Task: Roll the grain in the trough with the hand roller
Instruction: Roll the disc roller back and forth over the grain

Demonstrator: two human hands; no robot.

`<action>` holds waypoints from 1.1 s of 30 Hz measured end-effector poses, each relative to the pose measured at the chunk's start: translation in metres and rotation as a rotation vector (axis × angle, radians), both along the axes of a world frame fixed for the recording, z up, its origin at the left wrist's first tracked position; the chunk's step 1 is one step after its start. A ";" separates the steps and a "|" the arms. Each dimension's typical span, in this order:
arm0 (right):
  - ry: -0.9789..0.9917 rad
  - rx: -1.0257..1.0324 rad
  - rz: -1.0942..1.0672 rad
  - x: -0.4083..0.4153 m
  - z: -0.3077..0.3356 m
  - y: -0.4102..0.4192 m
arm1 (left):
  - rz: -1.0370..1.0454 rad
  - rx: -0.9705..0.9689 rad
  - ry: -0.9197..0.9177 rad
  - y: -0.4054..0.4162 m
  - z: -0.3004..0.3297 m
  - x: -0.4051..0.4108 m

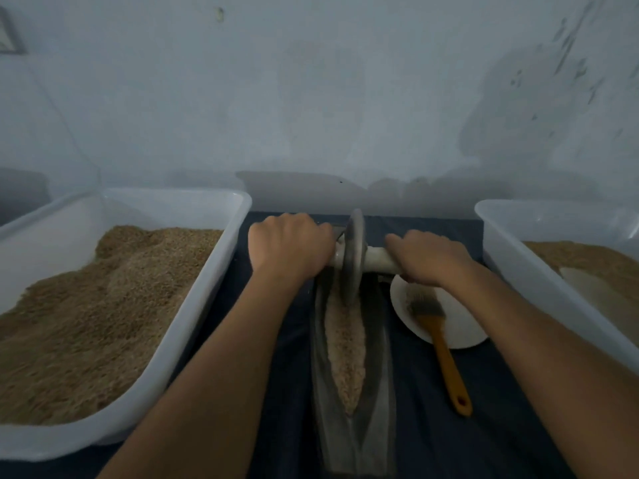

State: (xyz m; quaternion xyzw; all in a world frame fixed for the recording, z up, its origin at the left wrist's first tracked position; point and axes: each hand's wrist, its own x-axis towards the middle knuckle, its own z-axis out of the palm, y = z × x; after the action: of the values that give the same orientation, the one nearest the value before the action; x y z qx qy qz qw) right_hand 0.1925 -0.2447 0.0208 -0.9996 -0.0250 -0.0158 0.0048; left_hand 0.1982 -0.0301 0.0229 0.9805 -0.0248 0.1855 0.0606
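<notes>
A narrow dark boat-shaped trough (377, 344) lies lengthwise on the dark cloth in front of me. A pale strip of crushed grain (345, 350) fills its groove. The hand roller's grey disc (353, 257) stands upright at the trough's far end, in the grain. A pale axle handle (378, 259) passes through the disc. My left hand (288, 248) grips the axle's left end. My right hand (430, 259) grips its right end, fingers curled over the top.
A large white tub (207, 305) of brown grain stands at the left. Another white tub (508, 257) with grain stands at the right. A white plate (460, 326) with an orange-handled brush (444, 354) lies right of the trough. A pale wall rises close behind.
</notes>
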 end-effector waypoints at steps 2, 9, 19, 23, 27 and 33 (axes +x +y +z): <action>-0.046 0.030 -0.030 -0.007 -0.006 0.000 | -0.047 0.159 -0.067 0.000 0.002 -0.014; -0.758 0.071 0.175 -0.124 -0.024 0.022 | -0.330 0.039 -0.259 0.046 -0.040 -0.121; -0.273 -0.055 0.022 -0.057 -0.010 0.010 | -0.182 0.179 -0.049 0.022 -0.017 -0.049; -0.211 0.067 -0.077 -0.014 0.008 0.016 | -0.007 -0.070 0.125 0.012 -0.006 0.001; -0.474 -0.068 0.017 -0.048 -0.008 0.021 | -0.144 0.125 -0.073 0.022 -0.017 -0.042; -0.700 0.109 0.170 -0.149 -0.043 0.011 | -0.290 0.039 -0.346 0.047 -0.040 -0.134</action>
State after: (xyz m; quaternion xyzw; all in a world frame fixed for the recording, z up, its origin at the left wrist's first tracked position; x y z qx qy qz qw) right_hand 0.0433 -0.2338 -0.0220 -0.9263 -0.1071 -0.3578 0.0504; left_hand 0.0645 0.0171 -0.0174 0.9212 -0.1792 0.3398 0.0627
